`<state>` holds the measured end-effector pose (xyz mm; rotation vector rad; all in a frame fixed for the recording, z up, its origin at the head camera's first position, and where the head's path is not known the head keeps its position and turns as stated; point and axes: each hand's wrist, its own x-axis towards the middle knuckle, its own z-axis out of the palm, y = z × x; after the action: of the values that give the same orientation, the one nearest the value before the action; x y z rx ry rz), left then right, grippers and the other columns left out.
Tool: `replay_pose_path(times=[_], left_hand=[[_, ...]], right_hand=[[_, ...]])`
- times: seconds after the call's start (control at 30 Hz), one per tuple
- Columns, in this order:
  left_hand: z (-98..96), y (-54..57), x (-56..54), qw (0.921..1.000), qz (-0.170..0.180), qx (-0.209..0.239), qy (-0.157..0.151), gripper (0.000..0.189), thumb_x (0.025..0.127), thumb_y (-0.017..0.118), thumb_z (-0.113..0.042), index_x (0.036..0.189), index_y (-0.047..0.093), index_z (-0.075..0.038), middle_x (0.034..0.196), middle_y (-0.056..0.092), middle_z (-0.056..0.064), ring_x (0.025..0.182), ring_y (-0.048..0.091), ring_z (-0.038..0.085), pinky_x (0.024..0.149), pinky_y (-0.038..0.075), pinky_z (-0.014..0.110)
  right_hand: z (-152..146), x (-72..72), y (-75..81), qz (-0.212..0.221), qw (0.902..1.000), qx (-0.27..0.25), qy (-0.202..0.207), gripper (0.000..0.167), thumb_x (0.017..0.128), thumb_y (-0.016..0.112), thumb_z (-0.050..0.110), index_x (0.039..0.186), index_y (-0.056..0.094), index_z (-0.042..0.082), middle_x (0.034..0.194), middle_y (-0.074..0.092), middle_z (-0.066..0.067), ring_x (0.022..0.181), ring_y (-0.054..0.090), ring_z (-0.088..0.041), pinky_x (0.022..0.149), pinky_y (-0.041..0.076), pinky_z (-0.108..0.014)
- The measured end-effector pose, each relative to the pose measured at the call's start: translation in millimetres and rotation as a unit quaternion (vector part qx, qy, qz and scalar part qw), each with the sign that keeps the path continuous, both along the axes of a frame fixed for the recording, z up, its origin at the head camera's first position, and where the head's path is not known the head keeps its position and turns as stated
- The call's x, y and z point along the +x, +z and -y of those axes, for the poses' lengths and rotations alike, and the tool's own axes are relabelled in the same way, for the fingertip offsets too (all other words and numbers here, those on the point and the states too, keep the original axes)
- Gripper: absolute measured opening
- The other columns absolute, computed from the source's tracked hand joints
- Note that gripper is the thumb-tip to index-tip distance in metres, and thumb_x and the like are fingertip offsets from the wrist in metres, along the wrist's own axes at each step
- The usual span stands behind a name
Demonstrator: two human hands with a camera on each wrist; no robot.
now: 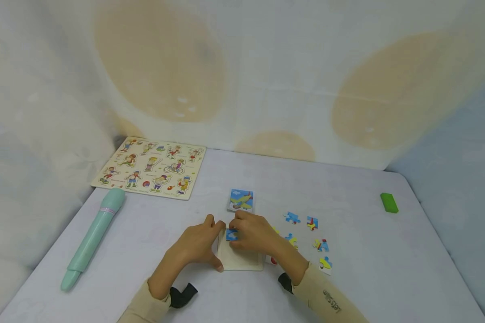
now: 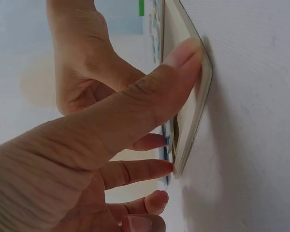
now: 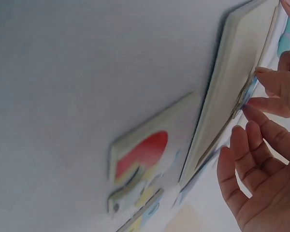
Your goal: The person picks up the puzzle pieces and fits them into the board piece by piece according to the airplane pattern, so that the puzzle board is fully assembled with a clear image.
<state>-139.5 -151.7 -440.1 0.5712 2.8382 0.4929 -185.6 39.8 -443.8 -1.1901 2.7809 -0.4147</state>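
A smooth white cloth-like surface (image 1: 355,251) is spreading beneath everything, and a pale fabric backdrop (image 1: 283,58) printed with big rounded tan patches is rising behind it. The backdrop is turning bluish on the right. At the back left, a cream rectangular puzzle board (image 1: 162,160) covered in colourful cartoon figures is lying flat. Just in front of it, a mint-green rod-shaped object (image 1: 92,242) with a pinkish band is resting at a slant. Well apart on the right, a small bright-green rectangular block (image 1: 389,202) is sitting alone.

Near the front centre, a shallow pale wooden tray (image 1: 242,262) is lying flat. The left hand (image 1: 199,242) is spreading along its left side, thumb touching the near corner and fingers reaching the far one. The right hand (image 1: 253,231) is pinching a small blue puzzle piece (image 1: 231,234) at the tray's far left corner. A blue square picture card (image 1: 241,199) showing a yellow plane is lying just beyond the tray, while several multicoloured jigsaw pieces (image 1: 292,218) are lying scattered to its right. Beige sleeves (image 1: 323,291) are covering the forearms.
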Motion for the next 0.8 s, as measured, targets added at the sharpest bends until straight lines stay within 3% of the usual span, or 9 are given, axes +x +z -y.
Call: replay_pose_path(times=[0.27, 0.53, 0.8], left_hand=[[2.0, -0.1, -1.2, 0.9999, 0.012, 0.005, 0.002, 0.097, 0.053, 0.096, -0.045, 0.131, 0.054, -0.008, 0.1, 0.046, 0.007, 0.068, 0.048, 0.016, 0.059, 0.044, 0.031], [2.3, -2.8, -0.7, 0.9997, 0.02, 0.009, 0.009, 0.097, 0.054, 0.096, -0.045, 0.135, 0.053, -0.011, 0.102, 0.047, 0.006, 0.07, 0.048, 0.016, 0.06, 0.044, 0.03], [3.1, -4.9, -1.1, 0.999, 0.03, 0.026, 0.017, 0.098, 0.054, 0.097, -0.041, 0.137, 0.055, -0.009, 0.103, 0.047, 0.005, 0.073, 0.048, 0.016, 0.064, 0.046, 0.03]], right_hand=[[3, 4.1, -0.2, -0.015, 0.9998, 0.009, -0.005, 0.039, 0.084, 0.079, 0.038, 0.114, 0.073, 0.014, 0.09, 0.053, 0.005, 0.071, 0.045, -0.007, 0.062, 0.041, -0.018], [-18, 31.5, 4.5, -0.076, 0.9948, 0.066, 0.015, 0.048, 0.088, 0.072, 0.046, 0.128, 0.068, 0.02, 0.091, 0.05, 0.001, 0.071, 0.042, -0.009, 0.057, 0.037, -0.019], [-20, 47.3, -4.1, -0.132, 0.9875, 0.081, 0.028, 0.054, 0.089, 0.066, 0.055, 0.13, 0.067, 0.02, 0.095, 0.055, -0.004, 0.082, 0.05, -0.015, 0.065, 0.049, -0.027]])
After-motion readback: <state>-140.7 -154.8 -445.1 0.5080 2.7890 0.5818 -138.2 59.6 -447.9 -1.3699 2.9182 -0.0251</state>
